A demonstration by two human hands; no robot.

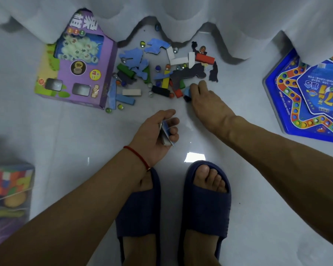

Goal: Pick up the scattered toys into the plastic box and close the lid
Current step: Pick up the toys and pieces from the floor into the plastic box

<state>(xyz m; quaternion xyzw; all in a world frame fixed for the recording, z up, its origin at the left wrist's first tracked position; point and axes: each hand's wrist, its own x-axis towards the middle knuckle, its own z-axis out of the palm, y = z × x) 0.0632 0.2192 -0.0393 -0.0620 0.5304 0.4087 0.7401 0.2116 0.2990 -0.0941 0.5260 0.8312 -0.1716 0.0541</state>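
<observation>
While the left hand point(158, 131) curls round a few flat blue and white pieces near the slippers point(173, 214), the right hand point(204, 100) reaches down and pinches a blue block point(187, 92) at the near edge of the toys point(161, 70). These are coloured wooden blocks, blue and dark foam shapes and glass marbles, scattered on the pale floor point(85, 150) below a white curtain point(181, 14), between a purple box point(79, 62) and a blue game board point(306, 96).
</observation>
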